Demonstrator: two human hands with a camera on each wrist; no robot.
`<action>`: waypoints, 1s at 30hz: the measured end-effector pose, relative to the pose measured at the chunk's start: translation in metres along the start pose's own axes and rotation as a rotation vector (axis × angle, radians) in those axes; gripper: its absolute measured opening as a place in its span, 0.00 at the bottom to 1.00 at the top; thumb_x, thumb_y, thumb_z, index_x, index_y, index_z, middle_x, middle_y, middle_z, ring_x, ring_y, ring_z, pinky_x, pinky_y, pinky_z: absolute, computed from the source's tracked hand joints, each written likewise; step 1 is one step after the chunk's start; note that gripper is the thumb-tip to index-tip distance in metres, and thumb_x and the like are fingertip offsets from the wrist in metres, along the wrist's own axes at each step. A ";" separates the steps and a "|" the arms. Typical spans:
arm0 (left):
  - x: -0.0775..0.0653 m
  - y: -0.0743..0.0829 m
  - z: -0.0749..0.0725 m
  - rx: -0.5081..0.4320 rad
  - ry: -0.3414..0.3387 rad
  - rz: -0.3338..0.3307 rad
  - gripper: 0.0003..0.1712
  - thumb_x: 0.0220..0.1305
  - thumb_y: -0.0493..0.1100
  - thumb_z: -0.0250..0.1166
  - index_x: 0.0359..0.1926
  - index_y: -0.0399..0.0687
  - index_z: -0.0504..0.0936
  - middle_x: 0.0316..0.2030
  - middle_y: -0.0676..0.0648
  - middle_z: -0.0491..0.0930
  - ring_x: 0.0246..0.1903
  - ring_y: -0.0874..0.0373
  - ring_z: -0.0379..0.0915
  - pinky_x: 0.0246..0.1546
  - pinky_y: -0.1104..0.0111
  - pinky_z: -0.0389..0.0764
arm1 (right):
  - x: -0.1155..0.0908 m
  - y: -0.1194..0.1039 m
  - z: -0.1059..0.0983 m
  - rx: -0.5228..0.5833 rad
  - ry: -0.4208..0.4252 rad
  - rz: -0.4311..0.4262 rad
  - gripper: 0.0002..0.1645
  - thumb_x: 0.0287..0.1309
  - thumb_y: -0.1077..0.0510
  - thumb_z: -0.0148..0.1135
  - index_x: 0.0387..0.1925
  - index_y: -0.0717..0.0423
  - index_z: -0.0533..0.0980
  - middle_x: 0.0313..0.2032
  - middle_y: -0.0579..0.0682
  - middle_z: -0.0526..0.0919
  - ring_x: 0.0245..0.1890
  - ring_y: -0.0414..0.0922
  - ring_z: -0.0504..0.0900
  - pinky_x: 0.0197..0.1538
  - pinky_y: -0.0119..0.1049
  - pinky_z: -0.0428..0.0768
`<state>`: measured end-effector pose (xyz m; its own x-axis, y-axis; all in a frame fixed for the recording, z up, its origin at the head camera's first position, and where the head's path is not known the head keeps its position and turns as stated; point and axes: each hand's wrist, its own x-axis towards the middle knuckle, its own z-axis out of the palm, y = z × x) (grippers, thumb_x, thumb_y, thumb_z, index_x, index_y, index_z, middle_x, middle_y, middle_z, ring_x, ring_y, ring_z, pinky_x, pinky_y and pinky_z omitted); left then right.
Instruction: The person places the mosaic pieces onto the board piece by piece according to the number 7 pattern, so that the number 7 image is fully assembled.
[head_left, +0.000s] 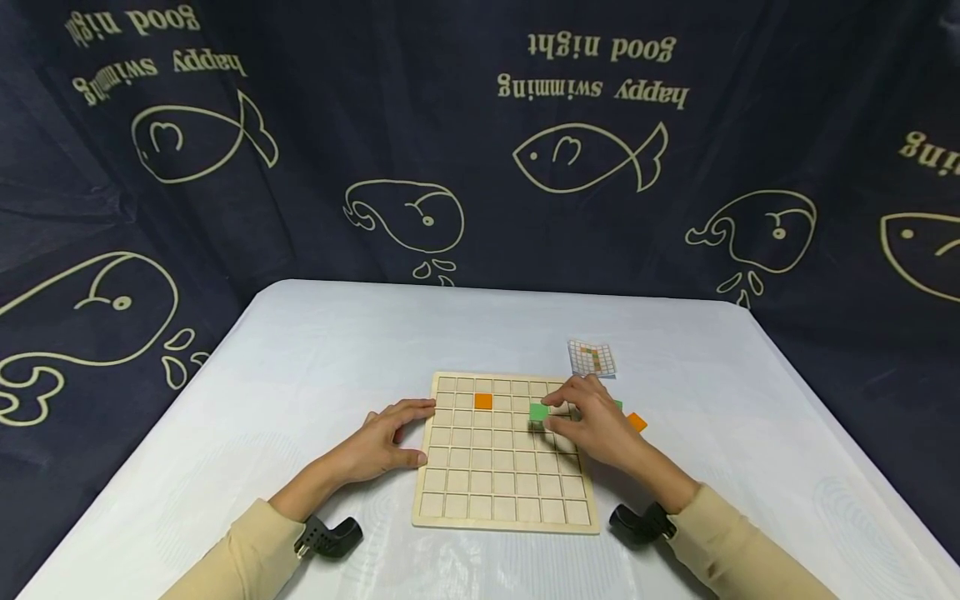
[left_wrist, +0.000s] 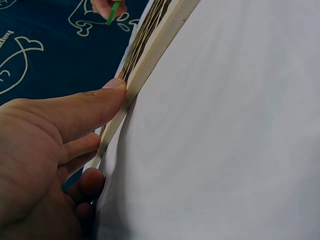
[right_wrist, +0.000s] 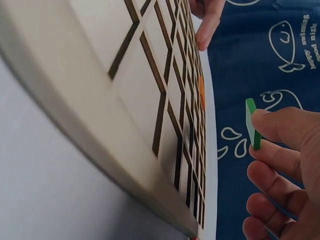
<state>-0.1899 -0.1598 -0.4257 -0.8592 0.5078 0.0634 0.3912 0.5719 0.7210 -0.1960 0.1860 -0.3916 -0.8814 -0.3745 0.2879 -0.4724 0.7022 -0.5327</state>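
Observation:
A wooden grid board (head_left: pixel 481 483) lies flat on the white table. My right hand (head_left: pixel 603 425) pinches a green square tile (head_left: pixel 537 412) between thumb and forefinger, above the board's upper right cells. From the right wrist view, that tile (right_wrist: pixel 249 120) is held edge-on, apart from the board, the other fingers curled loosely below. My left hand (head_left: pixel 378 443) rests against the board's left edge, its thumb and fingertips touching the wood. One orange tile (head_left: pixel 483 401) sits in a cell of the second row, left of the middle.
Right of the board, partly behind my right hand, lie another green tile (head_left: pixel 618 404) and an orange tile (head_left: pixel 637 422). A small printed card (head_left: pixel 592 358) with a coloured grid pattern lies beyond the board's upper right corner. A dark patterned cloth (head_left: pixel 480 142) hangs behind the table.

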 end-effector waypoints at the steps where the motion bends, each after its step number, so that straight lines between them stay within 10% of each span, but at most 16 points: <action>1: 0.000 0.000 0.000 0.006 0.001 -0.001 0.38 0.54 0.50 0.69 0.66 0.50 0.68 0.69 0.50 0.61 0.59 0.52 0.63 0.58 0.41 0.46 | 0.001 -0.001 0.001 0.003 0.001 -0.003 0.13 0.50 0.54 0.70 0.41 0.47 0.82 0.37 0.47 0.78 0.36 0.42 0.63 0.39 0.36 0.63; 20: 0.000 0.002 -0.002 0.031 0.010 0.002 0.38 0.53 0.50 0.70 0.65 0.51 0.69 0.68 0.52 0.63 0.36 0.63 0.63 0.43 0.62 0.51 | 0.018 -0.008 0.009 0.015 -0.030 0.009 0.15 0.53 0.50 0.68 0.43 0.49 0.82 0.37 0.44 0.78 0.40 0.42 0.64 0.41 0.36 0.67; 30: 0.000 0.002 -0.001 0.033 0.008 0.007 0.39 0.53 0.51 0.70 0.65 0.51 0.68 0.68 0.51 0.62 0.52 0.59 0.66 0.49 0.58 0.53 | 0.028 -0.008 0.017 0.021 -0.035 -0.013 0.13 0.54 0.52 0.67 0.42 0.48 0.82 0.36 0.44 0.77 0.38 0.43 0.64 0.39 0.35 0.67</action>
<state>-0.1898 -0.1592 -0.4240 -0.8591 0.5064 0.0739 0.4075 0.5894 0.6975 -0.2165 0.1598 -0.3924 -0.8747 -0.4044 0.2672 -0.4832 0.6844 -0.5460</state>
